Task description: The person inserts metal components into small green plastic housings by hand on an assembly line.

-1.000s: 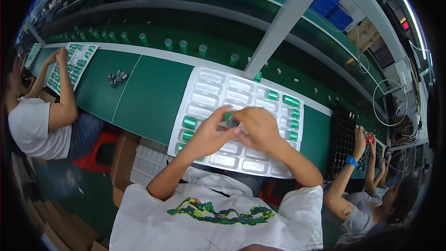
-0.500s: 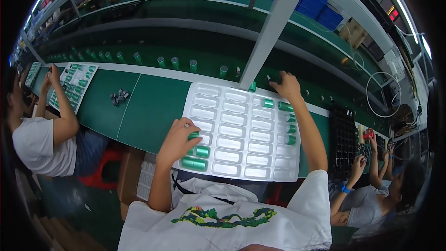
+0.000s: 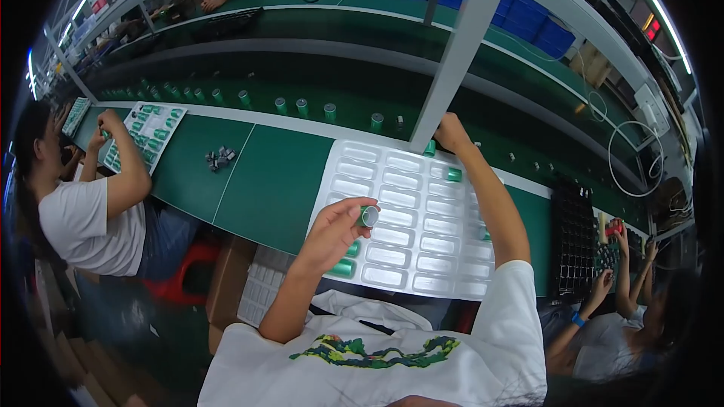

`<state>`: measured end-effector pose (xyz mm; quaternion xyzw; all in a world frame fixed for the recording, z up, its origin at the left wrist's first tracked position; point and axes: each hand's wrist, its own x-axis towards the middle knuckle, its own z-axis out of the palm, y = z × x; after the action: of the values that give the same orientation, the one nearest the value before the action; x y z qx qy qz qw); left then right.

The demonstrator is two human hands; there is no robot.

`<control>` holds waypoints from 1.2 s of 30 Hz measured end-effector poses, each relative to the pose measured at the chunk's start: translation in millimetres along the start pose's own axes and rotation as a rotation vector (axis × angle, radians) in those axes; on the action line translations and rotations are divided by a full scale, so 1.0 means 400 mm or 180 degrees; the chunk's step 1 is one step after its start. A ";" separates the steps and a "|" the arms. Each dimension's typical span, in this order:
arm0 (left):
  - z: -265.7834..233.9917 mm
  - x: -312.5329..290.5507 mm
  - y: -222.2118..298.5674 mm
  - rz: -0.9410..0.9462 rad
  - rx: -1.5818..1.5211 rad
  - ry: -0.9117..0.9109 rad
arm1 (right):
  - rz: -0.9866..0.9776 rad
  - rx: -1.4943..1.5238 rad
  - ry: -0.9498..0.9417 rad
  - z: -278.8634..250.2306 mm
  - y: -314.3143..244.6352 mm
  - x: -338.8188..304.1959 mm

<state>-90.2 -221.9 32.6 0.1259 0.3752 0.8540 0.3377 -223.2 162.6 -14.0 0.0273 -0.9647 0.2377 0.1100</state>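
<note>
Over the left part of a white plastic tray (image 3: 402,200), my left hand (image 3: 332,232) grips a green cylinder (image 3: 368,216), its hollow end tilted toward the right. Below that hand, green cylinders (image 3: 345,267) lie in the tray's near-left compartments. Another short green cylinder (image 3: 453,174) sits in a far compartment, and my right forearm covers most of the tray's right column. My right hand (image 3: 451,133) reaches past the tray's far edge, beside the white post; its fingers are hidden. A green cylinder (image 3: 430,148) shows just below it, at the post's foot.
The white upright post (image 3: 460,53) rises at the tray's far edge. Beyond it, a dark green belt carries a row of green cylinders (image 3: 329,112) and small parts. Dark grey pieces (image 3: 220,158) lie left on the bench. A black crate (image 3: 572,241) stands right. Co-workers sit on both sides.
My left hand has lifted the green cylinder from over the left column and moved right, turning its hollow end into view. My right hand has shifted left, behind the post. The view has turned slightly.
</note>
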 end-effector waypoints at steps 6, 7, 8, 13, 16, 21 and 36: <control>0.032 -0.003 0.001 -0.0054 -0.0557 0.0156 | 0.0471 0.1072 0.0716 -0.041 -0.011 -0.027; 0.035 0.004 -0.005 0.0035 -0.0559 0.0137 | 0.0659 0.1861 0.0686 -0.049 0.013 -0.027; 0.036 0.010 -0.012 0.0032 -0.0572 0.0126 | 0.0742 0.2816 0.0962 -0.054 0.038 -0.044; 0.035 0.004 -0.030 0.0024 -0.0686 -0.0149 | 0.1088 0.5586 0.1612 -0.107 -0.060 -0.149; 0.047 0.013 -0.039 0.0110 -0.0597 -0.0349 | 0.1217 0.6749 0.1820 -0.128 -0.070 -0.225; 0.065 0.019 -0.042 0.0047 -0.0876 -0.0605 | 0.1762 0.6591 0.1770 -0.164 -0.222 -0.338; 0.105 0.018 -0.042 -0.0677 -0.0601 -0.0210 | -0.0935 0.1477 -0.0012 -0.211 -0.537 -0.464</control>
<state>-67.8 -185.7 49.0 0.0812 0.2931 0.8403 0.4488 -3.1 11.6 114.4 0.1917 -0.8704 0.4338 0.1323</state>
